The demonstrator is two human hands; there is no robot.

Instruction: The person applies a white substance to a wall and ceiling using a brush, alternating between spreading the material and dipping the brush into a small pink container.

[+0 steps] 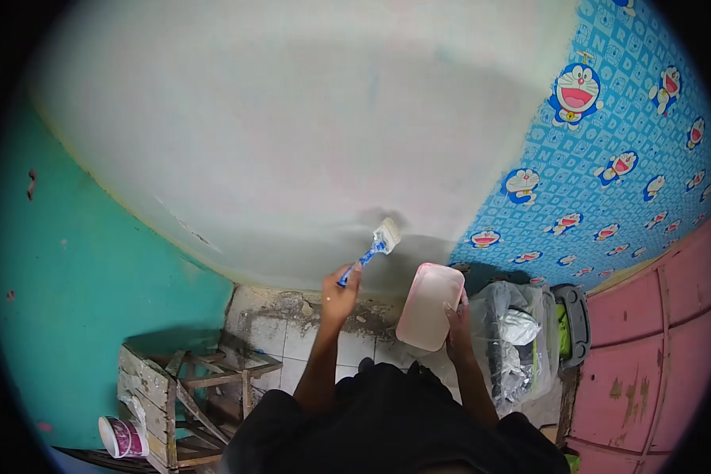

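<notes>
Pale wall (292,158) fills most of the background, with green wall (95,253) to its left and blue patterned wallpaper (541,150) to its right. Low in front of the pale part, the left hand (340,299) is closed round the handle of a brush (380,242), its bristles whitened and at or very near the surface; whether they actually touch, I cannot tell. The right hand (458,322) pinches the right side of a pink-rimmed tray (408,304), thumb over the edge, other fingers mostly hidden behind. Most likely to go wrong is a tipped tray: held from one side only, it could sag or twist if that pinch loosens, spilling anything wet inside onto the tiles (268,335) or the plastic bag (490,371) just beside. Drips could also come off loaded bristles, and a careless swing rightward could smear the wallpaper's edge. The brush points up and to the right, bristles foremost, its long axis slanting from the left fist toward the wall. The tray's long axis runs steeply up the view, its far end leaning a little right, and its open face is turned toward the head.
</notes>
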